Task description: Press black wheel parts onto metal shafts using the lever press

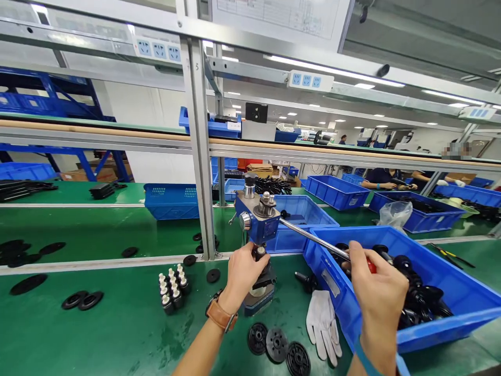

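A small blue hand press (258, 222) stands on the green bench in front of me. My left hand (246, 266) is closed around a small black part with a pale top (259, 253), directly under the press ram; fingers partly hide it. With a closed fist, my right hand (376, 282) grips the red-ended press lever (313, 237), which slopes down to the right from the press head. Left of the press stands a cluster of small black parts with white tops (172, 287). Three black discs (277, 344) lie before the press base.
A big blue bin (462, 313) of black parts sits beneath my right hand. A white glove (324, 326) and a black part (307, 281) lie beside it. An upright metal post (200, 156) rises behind the bench's front area. Pliers (450, 256) lie far right; co-workers sit beyond.
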Demonstrator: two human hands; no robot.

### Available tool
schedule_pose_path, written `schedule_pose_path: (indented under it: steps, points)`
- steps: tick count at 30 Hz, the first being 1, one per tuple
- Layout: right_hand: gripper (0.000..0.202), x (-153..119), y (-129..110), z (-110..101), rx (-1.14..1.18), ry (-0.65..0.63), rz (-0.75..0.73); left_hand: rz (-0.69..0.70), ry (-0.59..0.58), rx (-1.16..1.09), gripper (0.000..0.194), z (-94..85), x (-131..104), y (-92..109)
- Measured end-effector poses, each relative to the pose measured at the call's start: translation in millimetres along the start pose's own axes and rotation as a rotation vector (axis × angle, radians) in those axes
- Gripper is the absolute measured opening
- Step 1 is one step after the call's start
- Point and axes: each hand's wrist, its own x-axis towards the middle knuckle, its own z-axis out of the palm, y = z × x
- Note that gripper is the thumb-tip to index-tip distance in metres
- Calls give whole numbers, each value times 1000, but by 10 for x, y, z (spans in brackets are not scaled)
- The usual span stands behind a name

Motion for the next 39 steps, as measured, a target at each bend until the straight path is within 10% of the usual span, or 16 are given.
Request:
schedule_pose_path:
  steps: [14,29,39]
  points:
    - [45,-4,78,22,9,-29,22,-17,33,-42,38,19,18,-50]
    - [41,-232,284,260,182,272,-45,-31,45,-31,34,64,27,-81]
    - [45,-110,289,222,184,83,-60,29,74,-54,32,20,14,-114]
